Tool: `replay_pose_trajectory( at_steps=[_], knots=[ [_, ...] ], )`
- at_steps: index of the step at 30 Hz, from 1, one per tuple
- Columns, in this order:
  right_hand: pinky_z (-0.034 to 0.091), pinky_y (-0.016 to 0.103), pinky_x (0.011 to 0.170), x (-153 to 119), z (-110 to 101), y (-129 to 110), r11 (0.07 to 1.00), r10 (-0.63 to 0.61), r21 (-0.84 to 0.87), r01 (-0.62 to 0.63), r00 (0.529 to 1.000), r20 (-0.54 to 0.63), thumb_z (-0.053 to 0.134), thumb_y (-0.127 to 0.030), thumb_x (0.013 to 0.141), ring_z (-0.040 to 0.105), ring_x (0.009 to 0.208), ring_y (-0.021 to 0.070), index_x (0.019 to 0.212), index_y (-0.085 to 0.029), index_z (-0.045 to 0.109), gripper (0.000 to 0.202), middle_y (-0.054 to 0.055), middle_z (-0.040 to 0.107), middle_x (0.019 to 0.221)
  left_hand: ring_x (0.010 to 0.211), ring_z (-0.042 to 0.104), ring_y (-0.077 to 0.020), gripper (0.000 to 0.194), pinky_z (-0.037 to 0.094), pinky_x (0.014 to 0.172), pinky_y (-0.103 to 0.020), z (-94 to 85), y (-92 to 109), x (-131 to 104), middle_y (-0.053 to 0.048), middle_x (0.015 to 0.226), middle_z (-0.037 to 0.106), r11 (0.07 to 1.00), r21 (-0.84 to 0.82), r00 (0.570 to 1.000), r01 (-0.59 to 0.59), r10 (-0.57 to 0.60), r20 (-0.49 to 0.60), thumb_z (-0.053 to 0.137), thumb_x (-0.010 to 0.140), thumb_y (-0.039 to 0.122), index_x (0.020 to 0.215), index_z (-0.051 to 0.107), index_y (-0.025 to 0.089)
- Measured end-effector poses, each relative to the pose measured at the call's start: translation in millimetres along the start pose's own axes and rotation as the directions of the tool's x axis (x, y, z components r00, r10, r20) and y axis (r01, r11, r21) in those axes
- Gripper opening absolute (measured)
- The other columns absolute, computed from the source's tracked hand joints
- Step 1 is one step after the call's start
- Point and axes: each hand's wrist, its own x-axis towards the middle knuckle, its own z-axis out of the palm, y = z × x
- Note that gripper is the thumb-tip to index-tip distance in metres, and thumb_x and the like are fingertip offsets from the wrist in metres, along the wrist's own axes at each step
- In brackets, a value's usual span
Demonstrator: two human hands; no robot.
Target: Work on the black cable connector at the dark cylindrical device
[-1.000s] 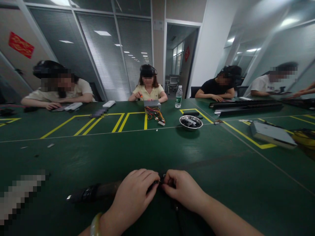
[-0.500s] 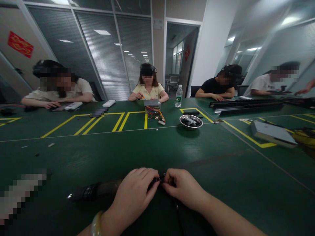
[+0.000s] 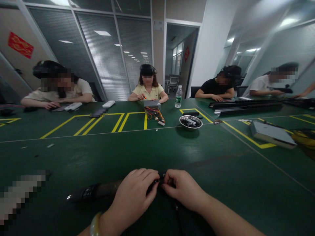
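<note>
My left hand (image 3: 137, 191) is closed around one end of a long dark cylindrical object (image 3: 93, 192), which lies to the left on the green table and has a shiny tip. Close beside it, my right hand (image 3: 184, 188) pinches at a small dark part (image 3: 161, 177) between the two hands; the fingers hide most of it. Below my right hand a thin dark strip (image 3: 177, 213) runs toward the near edge of the view.
Across the green table (image 3: 110, 157) are a metal bowl of dark parts (image 3: 191, 122), a bottle (image 3: 178, 97), a grey box with wires (image 3: 152, 104) and a silver case (image 3: 272, 133). Several people sit at the far side. A blurred-out object (image 3: 19, 196) lies at near left.
My hands keep nearly the same pose. Across the table, the hands of the person in the middle have shifted slightly, and so have those of the person at far right.
</note>
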Motion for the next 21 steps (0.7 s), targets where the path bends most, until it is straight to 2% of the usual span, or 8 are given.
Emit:
replay_pose_trajectory(
  at_steps=[5, 11, 21],
  knots=[
    [0.033, 0.019, 0.057, -0.5, 1.4, 1.0, 1.0, -0.012, -0.011, 0.012, 1.0, -0.006, 0.064, -0.02, 0.082, 0.053, 0.062, 0.0095, 0.076, -0.019, 0.059, 0.008, -0.005, 0.06, 0.069, 0.102, 0.063, -0.025, 0.017, 0.051, 0.088, -0.047, 0.1, 1.5, 0.8, -0.003, 0.112, 0.068, 1.0, -0.019, 0.999, 0.025, -0.026, -0.048, 0.058, 0.09, 0.027, 0.107, 0.06, 0.025],
    [0.033, 0.02, 0.057, -0.9, 0.8, -0.4, 1.0, -0.02, -0.024, 0.02, 1.0, -0.004, 0.064, -0.021, 0.082, 0.052, 0.063, 0.01, 0.077, -0.02, 0.06, 0.007, -0.005, 0.061, 0.07, 0.104, 0.063, -0.0254, 0.01, 0.051, 0.09, -0.047, 0.0, 1.9, -0.2, -0.002, 0.115, 0.068, 0.998, -0.016, 0.997, 0.054, -0.054, -0.052, 0.059, 0.089, 0.028, 0.099, 0.061, 0.025],
    [0.034, 0.02, 0.058, 0.1, -0.2, -0.1, 1.0, -0.013, -0.028, 0.013, 1.0, -0.004, 0.066, -0.021, 0.082, 0.053, 0.064, 0.0104, 0.078, -0.02, 0.061, 0.006, -0.004, 0.061, 0.071, 0.099, 0.065, -0.0238, 0.012, 0.052, 0.088, -0.044, 0.1, 1.4, 0.2, -0.002, 0.11, 0.069, 1.0, -0.004, 0.998, 0.017, -0.017, -0.06, 0.056, 0.088, 0.023, 0.098, 0.063, 0.025]
  ],
)
